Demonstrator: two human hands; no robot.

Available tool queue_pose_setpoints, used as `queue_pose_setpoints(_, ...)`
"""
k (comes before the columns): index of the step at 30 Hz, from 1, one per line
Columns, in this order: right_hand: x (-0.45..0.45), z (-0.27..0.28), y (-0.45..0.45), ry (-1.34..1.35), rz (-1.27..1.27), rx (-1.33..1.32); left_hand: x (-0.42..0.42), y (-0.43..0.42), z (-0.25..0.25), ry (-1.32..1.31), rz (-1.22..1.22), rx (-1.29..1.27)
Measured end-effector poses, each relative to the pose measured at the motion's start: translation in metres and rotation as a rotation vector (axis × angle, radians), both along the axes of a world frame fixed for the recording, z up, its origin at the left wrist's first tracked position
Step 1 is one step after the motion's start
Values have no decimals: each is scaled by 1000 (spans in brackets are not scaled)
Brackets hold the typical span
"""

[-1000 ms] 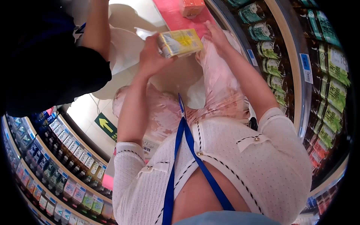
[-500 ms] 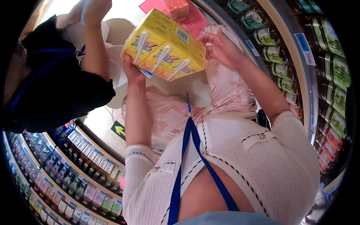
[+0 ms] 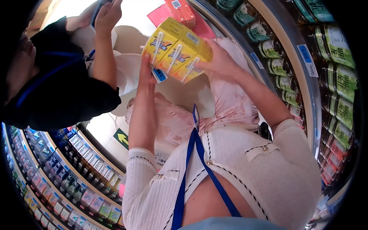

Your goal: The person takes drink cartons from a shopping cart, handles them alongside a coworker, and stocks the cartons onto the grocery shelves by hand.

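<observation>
A yellow multipack of drink cartons (image 3: 178, 51), with white straws along its near side, is tilted between my two hands above my lap. My left hand (image 3: 146, 71) holds its lower left side, and a small blue-and-white price tag (image 3: 159, 75) shows beside those fingers. On the right end of the pack, my right hand (image 3: 220, 59) is closed, its fingers partly hidden behind the cartons. Beyond the pack, a red carton pack (image 3: 181, 12) rests on a pink surface (image 3: 204, 31).
At the left a person in black (image 3: 69, 80) holds a phone (image 3: 97, 11). Shelves of green-labelled bottles (image 3: 343, 82) curve along the right. Lower left stand shelves with many small packages (image 3: 88, 199). A green arrow sign (image 3: 121, 138) lies on the floor.
The yellow pack was turned and raised so its straw side shows, then shifted slightly right. My right hand, open and apart from it before, has closed on its right end.
</observation>
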State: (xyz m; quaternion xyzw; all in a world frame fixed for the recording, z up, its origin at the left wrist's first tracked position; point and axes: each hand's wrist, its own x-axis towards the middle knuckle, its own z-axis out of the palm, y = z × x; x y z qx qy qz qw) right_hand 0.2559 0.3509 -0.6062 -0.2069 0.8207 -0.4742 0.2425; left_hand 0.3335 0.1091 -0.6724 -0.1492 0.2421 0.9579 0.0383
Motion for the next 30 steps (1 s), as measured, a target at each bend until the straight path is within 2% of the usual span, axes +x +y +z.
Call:
queue_pose_setpoints(1, -4, -4, 1, 17, 0, -11, 3, -18, -36, 9, -58, 86)
queue_pose_setpoints(2, -10, -5, -2, 152, 26, 59, 8, -27, -56, 18, -115, 174)
queue_pose_setpoints(3, -19, -2, -6, 293, 55, 128, 3, -13, -36, -123, -55, 100)
queue_pose_setpoints(4, -28, -2, -10, 437, 88, 193, 3, -13, -41, -198, -38, 100)
queue_pose_setpoints(6, -41, -24, -17, 523, 98, 182, -5, -18, -50, -342, -5, 92)
queue_pose_setpoints(7, -46, -35, -21, 520, 117, 219, -10, -2, -26, -432, 36, -133)
queue_pose_setpoints(10, -41, -80, -30, 547, 103, 406, -17, 5, -37, -616, -113, -684)
queue_pose_setpoints(11, -39, -94, -30, 561, 88, 481, -17, 3, -37, -569, -223, -783)
queue_pose_setpoints(15, -36, -97, -25, 576, 70, 392, -21, 31, -22, -465, -224, -1020)
queue_pose_setpoints(18, -34, -105, -25, 610, 37, 350, -23, 29, -31, -410, -226, -1072)
queue_pose_setpoints(21, -32, -108, -24, 631, 20, 351, -23, 30, -39, -417, -222, -1299)
queue_pose_setpoints(24, -33, -110, -24, 624, 12, 317, -27, 32, -32, -433, -69, -1535)
queue_pose_setpoints(27, -34, -107, -22, 609, 36, 326, -32, 25, -34, -358, 62, -1483)
queue_pose_setpoints(30, -38, -110, -22, 596, 44, 329, -37, 17, -35, -234, -43, -1400)
